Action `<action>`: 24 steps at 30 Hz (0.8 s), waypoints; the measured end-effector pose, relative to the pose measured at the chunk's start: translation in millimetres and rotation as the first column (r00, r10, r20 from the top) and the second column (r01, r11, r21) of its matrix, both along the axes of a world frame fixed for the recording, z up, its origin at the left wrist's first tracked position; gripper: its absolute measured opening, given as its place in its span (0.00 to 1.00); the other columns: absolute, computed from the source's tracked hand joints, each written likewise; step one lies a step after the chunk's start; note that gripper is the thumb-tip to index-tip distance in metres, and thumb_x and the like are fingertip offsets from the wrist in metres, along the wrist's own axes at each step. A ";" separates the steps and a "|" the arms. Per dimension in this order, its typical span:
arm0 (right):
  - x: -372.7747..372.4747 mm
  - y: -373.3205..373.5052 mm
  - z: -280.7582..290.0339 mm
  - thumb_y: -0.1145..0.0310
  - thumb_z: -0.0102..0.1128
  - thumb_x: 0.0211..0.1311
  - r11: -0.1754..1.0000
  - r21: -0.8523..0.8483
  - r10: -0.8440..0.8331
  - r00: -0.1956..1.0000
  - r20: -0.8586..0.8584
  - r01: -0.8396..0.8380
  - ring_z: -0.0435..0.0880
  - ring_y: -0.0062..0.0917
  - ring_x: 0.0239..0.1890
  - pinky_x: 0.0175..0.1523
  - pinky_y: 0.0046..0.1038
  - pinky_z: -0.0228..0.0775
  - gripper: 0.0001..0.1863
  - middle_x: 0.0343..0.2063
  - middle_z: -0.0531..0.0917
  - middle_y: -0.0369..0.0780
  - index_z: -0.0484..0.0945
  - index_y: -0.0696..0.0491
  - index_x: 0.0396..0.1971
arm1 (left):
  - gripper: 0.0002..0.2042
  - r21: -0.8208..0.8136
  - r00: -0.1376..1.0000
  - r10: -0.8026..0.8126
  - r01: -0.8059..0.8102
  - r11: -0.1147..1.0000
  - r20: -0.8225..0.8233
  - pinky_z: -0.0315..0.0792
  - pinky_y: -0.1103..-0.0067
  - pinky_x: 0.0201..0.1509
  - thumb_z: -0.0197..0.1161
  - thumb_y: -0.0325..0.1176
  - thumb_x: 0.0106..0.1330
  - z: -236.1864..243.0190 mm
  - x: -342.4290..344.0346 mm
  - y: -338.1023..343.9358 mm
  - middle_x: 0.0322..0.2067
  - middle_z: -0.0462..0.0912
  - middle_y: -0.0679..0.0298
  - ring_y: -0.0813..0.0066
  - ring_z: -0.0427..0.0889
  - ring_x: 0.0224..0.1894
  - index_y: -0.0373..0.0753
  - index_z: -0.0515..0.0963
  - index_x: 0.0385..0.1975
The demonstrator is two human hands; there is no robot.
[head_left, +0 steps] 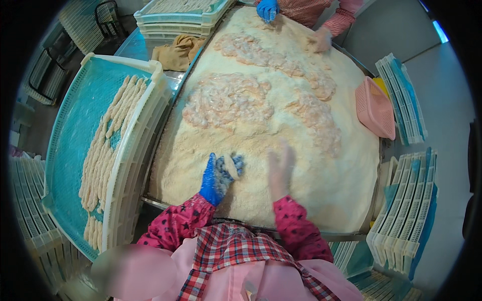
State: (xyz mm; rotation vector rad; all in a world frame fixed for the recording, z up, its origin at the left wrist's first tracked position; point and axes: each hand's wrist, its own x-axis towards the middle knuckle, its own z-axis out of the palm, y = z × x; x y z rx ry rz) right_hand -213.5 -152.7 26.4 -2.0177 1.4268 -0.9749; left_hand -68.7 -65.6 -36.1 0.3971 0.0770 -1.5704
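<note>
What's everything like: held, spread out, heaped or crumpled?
Left hand: blue-gloved, holding a pale strip
Right hand: blurred, looks open
Powder: spread wide
Pinkish pieces: heaped on the powder
Blue-lined tray: partly covered with coated strips
Brown cloth: crumpled
Pink basket: contents unclear

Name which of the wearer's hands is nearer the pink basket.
Right. The right hand is left of the pink basket; the left hand, with a pale strip, is farther left.

Blue-gloved left hand (221, 175) holds pale strip (230, 167). Right hand (281, 170) blurry, fingers stretched out, near crumbs (201, 143). Pink meat lumps (228, 100) farther up. On left, tray (70, 135) has rows of crumby strips (98, 163). Pink basket (375, 108) by right edge. Other person's blue-gloved hand (267, 10) far across.
</note>
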 end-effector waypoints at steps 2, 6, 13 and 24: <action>-37.7 -18.3 -27.8 0.69 0.58 0.50 0.990 -0.134 0.002 0.957 -0.288 -0.043 0.70 0.38 0.47 0.54 0.38 0.59 0.13 0.42 0.75 0.43 0.73 0.54 0.38 | 0.25 0.061 0.969 0.062 -0.079 0.995 0.238 0.63 0.66 0.59 0.44 0.50 0.68 9.2 2.9 -11.5 0.52 0.72 0.54 0.59 0.69 0.55 0.34 0.67 0.52; -38.3 9.2 -11.3 0.72 0.56 0.52 0.787 -0.022 0.581 0.752 -0.311 -0.617 0.73 0.33 0.44 0.50 0.31 0.64 0.12 0.39 0.77 0.41 0.74 0.54 0.38 | 0.15 -0.191 -0.061 0.197 0.096 0.977 0.978 0.61 0.66 0.60 0.52 0.40 0.65 25.8 18.6 -25.1 0.52 0.72 0.55 0.58 0.69 0.56 0.39 0.74 0.47; -80.5 -25.3 -6.4 0.75 0.47 0.60 0.809 0.567 -0.122 0.899 0.420 -0.156 0.73 0.17 0.41 0.46 0.22 0.66 0.11 0.43 0.76 0.33 0.74 0.56 0.42 | 0.22 -0.177 -0.325 0.371 0.497 0.849 0.870 0.63 0.65 0.59 0.64 0.41 0.54 37.1 32.1 -19.4 0.52 0.71 0.57 0.56 0.69 0.55 0.43 0.74 0.49; -75.4 -16.4 -0.6 0.75 0.54 0.55 0.781 0.595 0.103 0.979 0.177 -0.190 0.73 0.16 0.39 0.43 0.19 0.66 0.15 0.40 0.78 0.35 0.74 0.58 0.44 | 0.17 -0.062 -0.447 0.502 0.698 0.713 0.741 0.55 0.64 0.64 0.59 0.40 0.60 17.4 47.8 -19.3 0.57 0.68 0.61 0.56 0.62 0.61 0.46 0.72 0.49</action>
